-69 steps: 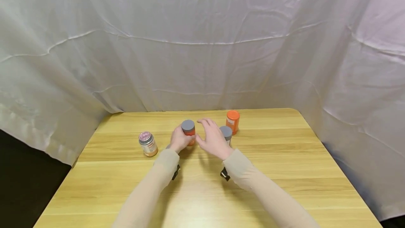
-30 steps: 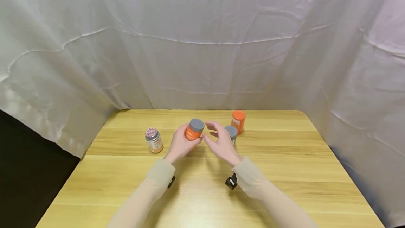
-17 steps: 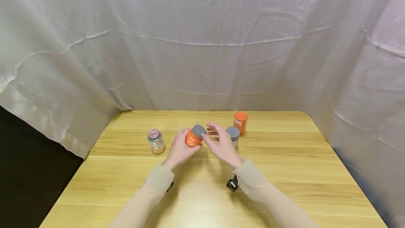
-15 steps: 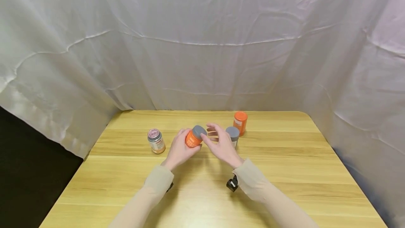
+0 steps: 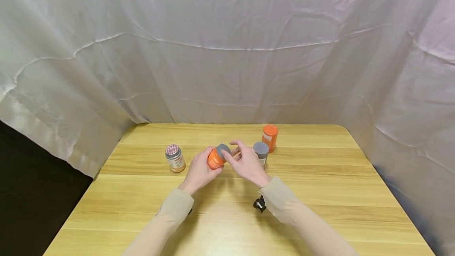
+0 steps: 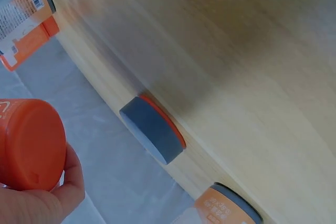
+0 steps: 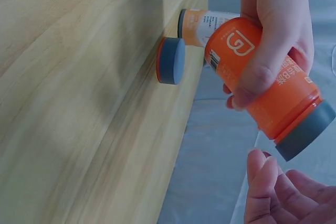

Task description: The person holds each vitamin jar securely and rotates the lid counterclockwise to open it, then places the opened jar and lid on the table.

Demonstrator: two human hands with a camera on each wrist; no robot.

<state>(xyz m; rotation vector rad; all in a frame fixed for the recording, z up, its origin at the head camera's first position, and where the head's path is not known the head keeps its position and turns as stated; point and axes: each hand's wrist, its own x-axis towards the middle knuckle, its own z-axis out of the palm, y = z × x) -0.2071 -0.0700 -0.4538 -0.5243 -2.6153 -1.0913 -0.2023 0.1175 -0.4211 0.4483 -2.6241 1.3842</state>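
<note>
So the orange bottle [image 5: 214,160] is up off the table [image 5: 227,228], gripped in my left hand [image 5: 199,172] and tilted toward my right — grey cap [image 5: 222,150] still on, so it's unopened. My right hand [image 5: 247,166] is right by the cap, fingers loosely bent, gripping nothing — can't tell if they touch.

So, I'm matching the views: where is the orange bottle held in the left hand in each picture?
Head: orange bottle below centre, tilted.
Left wrist: orange bottle at the left edge, cut off.
Right wrist: orange bottle right of centre.
Shared landmark: left hand holding it.
</note>
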